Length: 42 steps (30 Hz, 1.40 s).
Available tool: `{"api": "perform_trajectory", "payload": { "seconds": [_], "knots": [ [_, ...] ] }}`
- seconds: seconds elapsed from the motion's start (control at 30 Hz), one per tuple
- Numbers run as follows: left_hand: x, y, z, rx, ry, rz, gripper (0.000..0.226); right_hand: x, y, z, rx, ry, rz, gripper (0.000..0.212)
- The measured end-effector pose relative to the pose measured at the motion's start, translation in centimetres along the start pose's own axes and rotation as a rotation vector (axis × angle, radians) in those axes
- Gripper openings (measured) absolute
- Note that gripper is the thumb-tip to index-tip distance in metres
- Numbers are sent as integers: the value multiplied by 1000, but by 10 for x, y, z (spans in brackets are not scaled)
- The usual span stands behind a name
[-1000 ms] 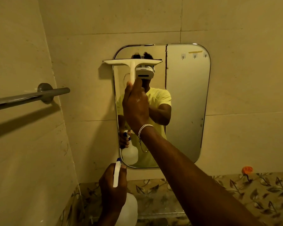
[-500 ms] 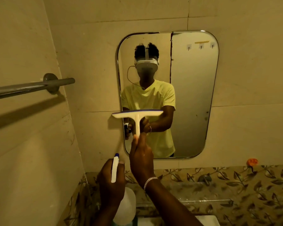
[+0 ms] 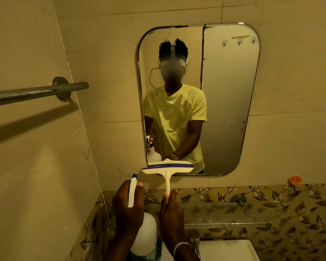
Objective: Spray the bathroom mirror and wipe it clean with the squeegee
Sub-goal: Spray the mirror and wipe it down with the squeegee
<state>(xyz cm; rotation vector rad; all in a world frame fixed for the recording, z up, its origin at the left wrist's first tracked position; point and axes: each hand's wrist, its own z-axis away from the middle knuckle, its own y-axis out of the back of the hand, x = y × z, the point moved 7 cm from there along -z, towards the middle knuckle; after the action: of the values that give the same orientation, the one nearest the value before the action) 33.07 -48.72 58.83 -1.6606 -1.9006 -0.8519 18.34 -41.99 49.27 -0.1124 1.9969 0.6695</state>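
One squeegee in right hand — one spray bottle in left hand.

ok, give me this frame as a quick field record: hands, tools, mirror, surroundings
left hand: grip closed on spray bottle, nozzle end up
right hand: grip closed on squeegee handle
squeegee: blade level, at the lower-left edge of the mirror
mirror: wall-mounted, rounded corners, reflects the person
towel bar: on left wall
tile border: leaf pattern, below mirror
sink: white, lower right, partly in view
orange object: on wall at right, identity unclear
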Motion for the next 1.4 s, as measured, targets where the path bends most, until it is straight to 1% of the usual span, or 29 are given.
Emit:
{"api": "perform_trajectory", "payload": {
  "seconds": [0.13,0.33,0.4,0.5,0.57,0.7,0.77,0.87,0.93,1.0,1.1,1.2,1.3,1.4],
  "knots": [
    [-1,-1,2,-13,6,0,35,11,0,4,-16,-28,30,24],
    [2,-3,5,3,31,31,31,29,1,12,-60,-73,57,31],
    [1,-5,6,-4,36,42,28,36,2,13,-72,-97,59,31],
    [3,-6,8,-10,13,46,16,45,9,15,-74,-127,83,33],
    [1,-6,10,-8,12,50,18,48,14,17,-84,-124,94,35],
    [-1,-11,14,-21,2,28,25,44,29,21,-52,-71,43,47],
    [1,-15,15,-32,-4,34,26,40,36,20,-26,-39,12,49],
    [7,-21,13,-49,7,92,26,27,54,14,47,26,-34,44],
    [19,-25,9,-65,-30,119,26,12,70,6,100,80,-68,31],
    [34,-29,4,-77,-81,146,28,-5,87,-4,145,145,-89,26],
    [53,-39,-5,-79,-125,160,24,-22,110,-22,201,228,-101,35],
    [67,-52,-14,-73,-137,169,27,-31,125,-37,251,283,-91,36],
    [75,-67,-19,-84,-130,168,25,-32,133,-50,284,286,-51,31],
    [80,-87,-21,-131,-141,169,14,-23,137,-62,279,259,-42,30]
  ]
}}
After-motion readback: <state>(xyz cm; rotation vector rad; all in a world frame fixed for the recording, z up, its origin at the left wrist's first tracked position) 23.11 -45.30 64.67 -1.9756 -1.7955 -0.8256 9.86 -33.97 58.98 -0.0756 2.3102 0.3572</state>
